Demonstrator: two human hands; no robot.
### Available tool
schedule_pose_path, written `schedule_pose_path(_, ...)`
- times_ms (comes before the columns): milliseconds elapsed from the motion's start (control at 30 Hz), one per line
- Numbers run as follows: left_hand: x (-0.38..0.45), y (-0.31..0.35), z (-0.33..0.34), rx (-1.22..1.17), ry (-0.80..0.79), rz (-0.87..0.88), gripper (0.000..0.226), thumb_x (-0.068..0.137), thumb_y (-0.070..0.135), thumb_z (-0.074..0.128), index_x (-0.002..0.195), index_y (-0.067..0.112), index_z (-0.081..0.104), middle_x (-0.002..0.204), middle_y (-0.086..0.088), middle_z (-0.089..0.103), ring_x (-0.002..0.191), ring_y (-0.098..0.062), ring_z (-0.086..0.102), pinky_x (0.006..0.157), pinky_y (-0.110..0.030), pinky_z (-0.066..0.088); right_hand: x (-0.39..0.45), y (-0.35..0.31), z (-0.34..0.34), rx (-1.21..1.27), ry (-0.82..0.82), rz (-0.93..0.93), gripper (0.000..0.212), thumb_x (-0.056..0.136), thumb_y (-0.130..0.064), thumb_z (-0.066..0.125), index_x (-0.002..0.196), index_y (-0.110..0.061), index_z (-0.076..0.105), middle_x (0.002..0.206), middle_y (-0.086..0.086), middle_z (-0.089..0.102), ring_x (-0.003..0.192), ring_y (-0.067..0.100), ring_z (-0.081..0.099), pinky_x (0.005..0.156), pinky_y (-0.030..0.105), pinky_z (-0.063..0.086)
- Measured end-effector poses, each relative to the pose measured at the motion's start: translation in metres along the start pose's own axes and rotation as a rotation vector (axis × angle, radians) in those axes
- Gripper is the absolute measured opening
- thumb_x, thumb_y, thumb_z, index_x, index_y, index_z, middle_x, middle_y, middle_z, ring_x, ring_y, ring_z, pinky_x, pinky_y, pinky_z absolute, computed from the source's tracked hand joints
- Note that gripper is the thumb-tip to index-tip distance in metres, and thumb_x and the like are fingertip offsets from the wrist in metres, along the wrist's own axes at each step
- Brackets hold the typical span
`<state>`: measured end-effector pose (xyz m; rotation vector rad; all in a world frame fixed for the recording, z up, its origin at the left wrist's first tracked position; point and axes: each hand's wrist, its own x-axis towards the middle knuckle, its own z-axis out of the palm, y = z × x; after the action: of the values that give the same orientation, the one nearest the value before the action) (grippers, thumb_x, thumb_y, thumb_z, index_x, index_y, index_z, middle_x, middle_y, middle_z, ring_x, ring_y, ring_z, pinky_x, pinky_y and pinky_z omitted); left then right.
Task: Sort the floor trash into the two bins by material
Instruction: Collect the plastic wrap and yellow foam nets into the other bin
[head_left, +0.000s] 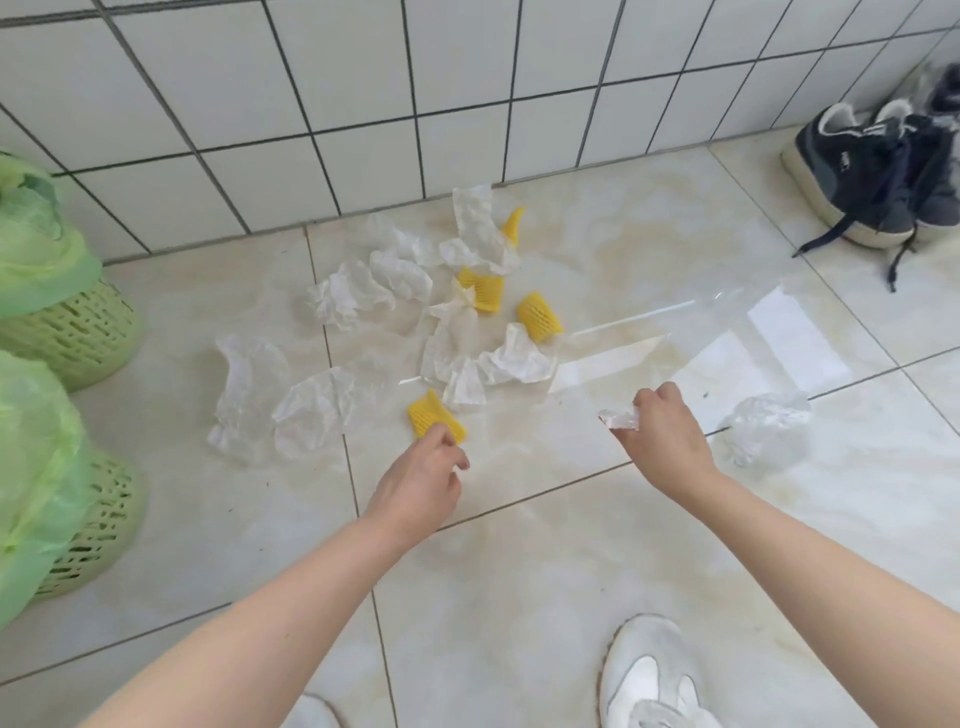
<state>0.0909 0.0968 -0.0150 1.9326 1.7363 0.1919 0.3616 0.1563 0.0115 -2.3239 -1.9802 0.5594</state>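
Note:
Trash lies scattered on the beige floor tiles: crumpled white tissues (358, 293), clear plastic wraps (244, 395) and several yellow foam nets (539, 316). My left hand (423, 480) reaches down onto the nearest yellow foam net (431, 413), fingers closing over its lower edge. My right hand (662, 434) is shut on a corner of a large clear plastic sheet (717, 343) that stretches away to the upper right. A crumpled clear plastic wad (766, 426) lies just right of that hand. Two green bins (78, 332) (98, 525) with green liners stand at the left edge.
A white tiled wall (363, 104) runs behind the pile. A pair of dark sneakers (878, 176) sits in the far right corner. My white shoes (644, 675) are at the bottom edge.

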Motion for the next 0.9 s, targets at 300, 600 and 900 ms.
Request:
schedule_pose_path(300,0.091,0.037,-0.007,0.148,0.028,0.064,0.052,0.088,0.008,0.050,0.137,0.025,0.044,0.132,0.003,0.040,0.086,-0.033,0.063,0.066,-0.041,0.046,0.042,0.049,-0.010,-0.079,0.120,0.075,0.038,0.073,0.013,0.043,0.108,0.003,0.052,0.124,0.019,0.039,0.103,0.038,0.039,0.075,0.036,0.039)
schedule_pose_path(600,0.175,0.056,0.004,0.365,-0.144,-0.044,0.064,0.094,0.026,0.048,0.149,0.033,0.016,0.152,-0.008,0.018,0.107,-0.037,0.061,0.082,-0.039,0.048,0.071,0.117,-0.010,0.009,-0.131,0.375,0.044,0.083,-0.003,0.048,0.125,-0.006,0.036,0.136,0.013,0.036,0.118,0.038,0.043,0.098,0.046,0.038)
schedule_pose_path(900,0.161,0.052,0.019,0.571,-0.134,0.171,0.029,0.093,0.013,0.047,0.120,0.022,0.047,0.113,-0.005,0.046,0.087,-0.033,0.066,0.057,-0.038,0.042,0.068,0.115,0.007,-0.099,-0.117,0.292,0.048,0.081,0.008,0.039,0.125,-0.010,0.040,0.124,0.015,0.037,0.107,0.039,0.040,0.085,0.038,0.039)
